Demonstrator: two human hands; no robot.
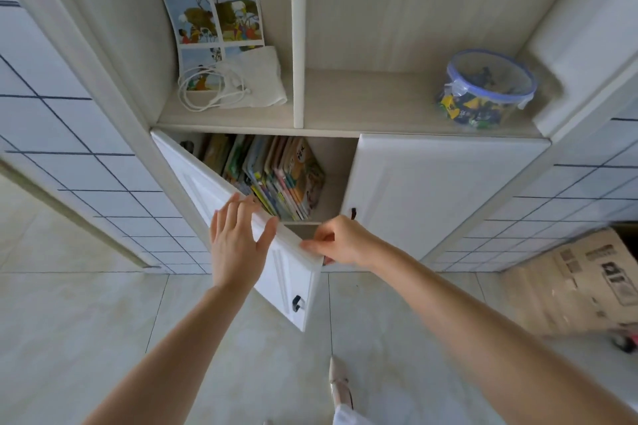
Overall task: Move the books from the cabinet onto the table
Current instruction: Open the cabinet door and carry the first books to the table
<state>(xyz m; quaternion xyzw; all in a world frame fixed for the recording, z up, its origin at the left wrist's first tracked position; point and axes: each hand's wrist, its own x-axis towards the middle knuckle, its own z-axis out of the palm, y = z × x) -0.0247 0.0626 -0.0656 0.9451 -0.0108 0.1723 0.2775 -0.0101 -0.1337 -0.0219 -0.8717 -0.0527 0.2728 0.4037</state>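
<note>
A row of colourful children's books [283, 176] stands leaning inside the lower cabinet compartment, behind the half-open left door [207, 190]. My left hand [238, 245] lies with spread, straight fingers on the outer face of that door near its top edge. My right hand [340, 241] pinches the door's top corner edge with thumb and curled fingers. The books' left part is hidden by the door. No table is in view.
The right cabinet door [438, 190] is closed. On the open shelf above lie a picture sheet [214, 14], a white drawstring bag [255, 79] and a clear tub with a blue lid [486, 90]. A cardboard box [573, 283] stands on the tiled floor at right.
</note>
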